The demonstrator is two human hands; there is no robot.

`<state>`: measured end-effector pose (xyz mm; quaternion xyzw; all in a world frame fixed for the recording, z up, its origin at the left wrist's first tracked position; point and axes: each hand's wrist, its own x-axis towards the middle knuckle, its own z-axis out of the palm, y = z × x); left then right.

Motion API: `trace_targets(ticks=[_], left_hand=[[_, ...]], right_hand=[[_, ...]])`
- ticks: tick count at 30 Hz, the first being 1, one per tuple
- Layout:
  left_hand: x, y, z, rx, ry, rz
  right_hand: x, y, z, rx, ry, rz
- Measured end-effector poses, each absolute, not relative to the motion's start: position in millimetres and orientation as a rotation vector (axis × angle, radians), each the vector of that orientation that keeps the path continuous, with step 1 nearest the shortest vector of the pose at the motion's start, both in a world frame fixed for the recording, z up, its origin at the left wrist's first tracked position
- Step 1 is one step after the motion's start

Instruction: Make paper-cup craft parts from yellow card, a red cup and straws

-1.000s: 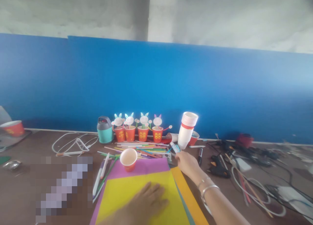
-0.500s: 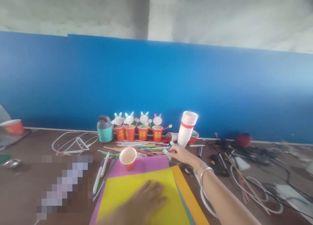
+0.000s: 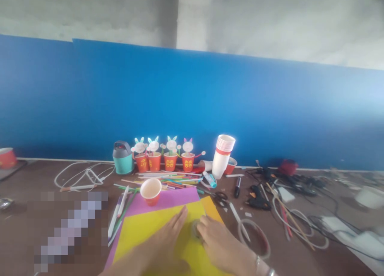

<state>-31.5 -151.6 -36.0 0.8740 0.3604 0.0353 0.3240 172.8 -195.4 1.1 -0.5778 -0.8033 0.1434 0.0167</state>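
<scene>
My left hand (image 3: 168, 238) rests on the yellow paper (image 3: 135, 230), fingers stretched out and thumb spread apart. Beside it, my right hand (image 3: 220, 242) is closed on a small round translucent roll of tape (image 3: 195, 229), held low over the same sheet; its far side is hidden by my fingers. Under the yellow paper lie a purple sheet (image 3: 177, 198) and an orange sheet (image 3: 212, 206). A red paper cup (image 3: 151, 194) with a white inside stands on the purple sheet, beyond my left hand.
Several red cups (image 3: 170, 163) with rabbit figures line the back by a stack of paper cups (image 3: 222, 158). Coloured sticks (image 3: 171, 180) lie before them. Scissors (image 3: 221, 197), a black marker (image 3: 237, 187), a large tape roll (image 3: 255, 238) and a glue gun (image 3: 258, 197) lie right.
My right hand has come back from near the cup stack to the yellow paper, bringing the roll of tape. My left hand has turned slightly on its side, staying on the paper.
</scene>
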Motion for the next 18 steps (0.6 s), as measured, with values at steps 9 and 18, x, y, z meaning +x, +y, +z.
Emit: trace_targets(ticks=[9,18], left_hand=[[-19,-156,-9,2.138,0.972,0.143],[14,-149,-36,2.196,1.147,0.421]], right_hand=[[253,-159,12,-2.477,-1.819,0.231],[288,-148,-13,-2.367,-1.421,0.432]])
